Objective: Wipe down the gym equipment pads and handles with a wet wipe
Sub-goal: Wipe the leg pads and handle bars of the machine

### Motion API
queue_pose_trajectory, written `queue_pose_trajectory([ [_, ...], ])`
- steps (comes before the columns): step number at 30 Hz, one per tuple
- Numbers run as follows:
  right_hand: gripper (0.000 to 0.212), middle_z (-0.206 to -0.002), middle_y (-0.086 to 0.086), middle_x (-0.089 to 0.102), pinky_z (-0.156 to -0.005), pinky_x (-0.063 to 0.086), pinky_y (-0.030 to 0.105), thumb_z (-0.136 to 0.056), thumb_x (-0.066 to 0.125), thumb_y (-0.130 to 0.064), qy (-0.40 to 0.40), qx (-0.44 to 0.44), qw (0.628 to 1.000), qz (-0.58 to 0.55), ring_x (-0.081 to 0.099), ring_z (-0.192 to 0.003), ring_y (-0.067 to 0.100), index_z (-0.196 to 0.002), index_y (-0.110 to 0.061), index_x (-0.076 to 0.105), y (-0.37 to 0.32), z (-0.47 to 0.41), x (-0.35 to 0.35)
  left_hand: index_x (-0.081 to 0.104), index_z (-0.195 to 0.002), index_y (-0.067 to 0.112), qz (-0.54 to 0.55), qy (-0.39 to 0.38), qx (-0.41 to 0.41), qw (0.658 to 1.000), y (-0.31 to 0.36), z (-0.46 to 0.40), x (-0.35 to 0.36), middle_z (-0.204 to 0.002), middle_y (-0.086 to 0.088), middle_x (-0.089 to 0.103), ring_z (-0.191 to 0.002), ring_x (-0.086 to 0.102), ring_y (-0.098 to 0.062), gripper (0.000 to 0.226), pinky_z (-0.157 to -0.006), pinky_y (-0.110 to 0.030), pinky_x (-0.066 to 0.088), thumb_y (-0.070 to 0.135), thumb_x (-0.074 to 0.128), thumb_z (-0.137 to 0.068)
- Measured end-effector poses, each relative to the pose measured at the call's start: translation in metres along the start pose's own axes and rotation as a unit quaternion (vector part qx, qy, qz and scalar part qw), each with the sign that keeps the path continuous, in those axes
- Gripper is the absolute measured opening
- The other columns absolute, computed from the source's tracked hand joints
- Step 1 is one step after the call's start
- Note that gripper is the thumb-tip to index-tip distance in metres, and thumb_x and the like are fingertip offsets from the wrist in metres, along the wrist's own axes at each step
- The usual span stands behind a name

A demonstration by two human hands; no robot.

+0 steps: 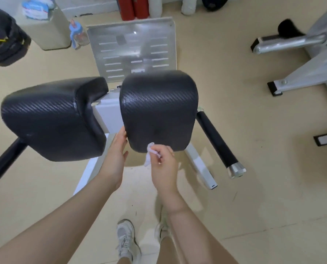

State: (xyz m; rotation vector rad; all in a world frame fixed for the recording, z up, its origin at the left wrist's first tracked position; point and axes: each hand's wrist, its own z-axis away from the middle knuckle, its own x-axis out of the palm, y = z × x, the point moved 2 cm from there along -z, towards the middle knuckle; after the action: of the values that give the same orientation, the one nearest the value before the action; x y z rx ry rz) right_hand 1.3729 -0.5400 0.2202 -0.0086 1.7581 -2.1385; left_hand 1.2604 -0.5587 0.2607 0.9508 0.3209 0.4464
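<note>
- White and crumpled, the wet wipe [149, 153] sits pinched in our right hand [163, 164], pressed against the near lower edge of the right pad [158, 109]; a loose tail of it hangs below the pad.
- Our right fingers are curled tight around the wipe, so that hand is closed on it.
- Our left hand [115, 159] is flat and open, fingers straight, its fingertips touching the near left corner of the same pad; it holds nothing.
- That pad is black with a woven, carbon-like texture, and it rides on a white frame [109, 111].
- Just beside it, across a narrow gap, we see the left pad [52, 119], same black covering, tilted a little away.
- A black handle [216, 140] with a silver end cap juts out to the right of the pad we wipe; another black bar [4, 164] slants off at the left edge.
- Beyond the pads lies a grey metal footplate [132, 48] with slots.
- Farther back, a blue bottle [76, 33] stands on the beige floor [254, 187].
- Our white sneakers [126, 239] show at the bottom, between our forearms.
</note>
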Motion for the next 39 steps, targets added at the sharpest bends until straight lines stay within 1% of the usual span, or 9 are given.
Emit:
queue_pose_trajectory([
  [3,0.037,-0.069,-0.016,0.056,-0.066,0.04,0.019,-0.089,0.054,-0.008,-0.045,-0.042,0.998,0.007,0.052,-0.072,0.003,-0.065,-0.037,0.055,-0.043,-0.019,-0.044,0.046,-0.124,0.051,0.0,0.034,0.04,0.999,0.028,-0.002,-0.004,-0.131,0.031,0.046,-0.13,0.037,0.0,0.032,-0.111,-0.031,0.027,0.046,0.03,-0.097],
  [9,0.019,-0.055,-0.013,0.051,-0.055,0.037,0.011,-0.088,0.063,-0.012,-0.1,-0.098,0.99,0.019,0.045,-0.055,0.002,-0.071,-0.02,0.059,-0.138,-0.058,-0.075,0.038,-0.139,0.036,0.047,0.067,0.026,0.996,0.063,-0.018,-0.015,-0.144,0.015,0.039,-0.134,0.036,-0.009,0.041,-0.117,-0.033,0.02,0.04,0.035,-0.098],
  [16,0.029,-0.083,-0.012,0.063,-0.076,0.04,0.023,-0.084,0.051,0.004,-0.204,-0.217,0.92,0.254,0.058,-0.084,0.015,-0.085,-0.019,0.069,-0.178,-0.14,-0.004,0.054,-0.13,0.012,0.008,0.017,0.044,0.999,0.073,-0.049,-0.035,-0.131,-0.004,0.057,-0.119,0.053,-0.016,0.035,-0.108,-0.03,0.036,0.012,0.048,-0.095],
  [20,0.026,-0.097,0.008,0.07,-0.084,0.043,0.027,-0.081,0.052,0.011,-0.334,-0.297,0.808,0.385,0.061,-0.095,0.026,-0.087,-0.004,0.072,-0.182,-0.182,0.045,0.059,-0.124,0.014,-0.091,0.018,0.077,0.993,0.069,-0.061,-0.042,-0.124,-0.002,0.061,-0.114,0.055,-0.014,0.033,-0.096,-0.016,0.034,0.016,0.053,-0.093],
  [23,0.033,-0.098,0.004,0.072,-0.084,0.049,0.035,-0.08,0.05,0.01,-0.496,-0.295,0.656,0.486,0.063,-0.093,0.024,-0.09,-0.01,0.074,-0.173,-0.205,0.068,0.06,-0.124,0.017,-0.163,0.016,0.117,0.98,0.072,-0.066,-0.048,-0.119,0.006,0.063,-0.11,0.057,-0.01,0.033,-0.097,-0.015,0.035,0.022,0.053,-0.093],
  [26,0.038,-0.104,-0.002,0.071,-0.085,0.049,0.034,-0.082,0.049,0.007,-0.531,-0.288,0.588,0.538,0.062,-0.099,0.019,-0.097,-0.018,0.074,-0.169,-0.225,0.077,0.059,-0.125,0.015,-0.169,-0.02,0.108,0.979,0.081,-0.07,-0.052,-0.121,0.002,0.064,-0.102,0.059,-0.01,0.036,-0.097,-0.018,0.039,0.024,0.057,-0.09],
  [29,0.044,-0.109,0.002,0.07,-0.089,0.048,0.03,-0.078,0.048,0.013,-0.533,-0.274,0.588,0.543,0.061,-0.104,0.021,-0.102,-0.015,0.073,-0.164,-0.244,0.092,0.063,-0.12,0.013,-0.143,-0.031,0.073,0.987,0.084,-0.076,-0.057,-0.116,-0.001,0.066,-0.101,0.061,-0.014,0.038,-0.097,-0.026,0.045,0.025,0.066,-0.084],
  [34,0.048,-0.109,0.0,0.07,-0.092,0.047,0.031,-0.074,0.041,0.009,-0.544,-0.196,0.561,0.593,0.059,-0.107,0.02,-0.101,-0.014,0.073,-0.151,-0.258,0.118,0.062,-0.122,0.017,-0.136,-0.036,0.055,0.989,0.08,-0.078,-0.058,-0.125,0.008,0.061,-0.11,0.054,-0.002,0.031,-0.091,0.001,0.029,0.016,0.054,-0.092],
  [39,0.038,-0.107,-0.002,0.07,-0.094,0.045,0.023,-0.078,0.042,-0.008,-0.609,-0.2,0.565,0.52,0.06,-0.101,0.011,-0.098,-0.014,0.073,-0.179,-0.226,0.088,0.067,-0.113,0.011,-0.042,-0.025,-0.014,0.999,0.082,-0.075,-0.059,-0.111,0.0,0.065,-0.11,0.056,-0.012,0.033,-0.106,-0.021,0.036,0.001,0.044,-0.092],
])
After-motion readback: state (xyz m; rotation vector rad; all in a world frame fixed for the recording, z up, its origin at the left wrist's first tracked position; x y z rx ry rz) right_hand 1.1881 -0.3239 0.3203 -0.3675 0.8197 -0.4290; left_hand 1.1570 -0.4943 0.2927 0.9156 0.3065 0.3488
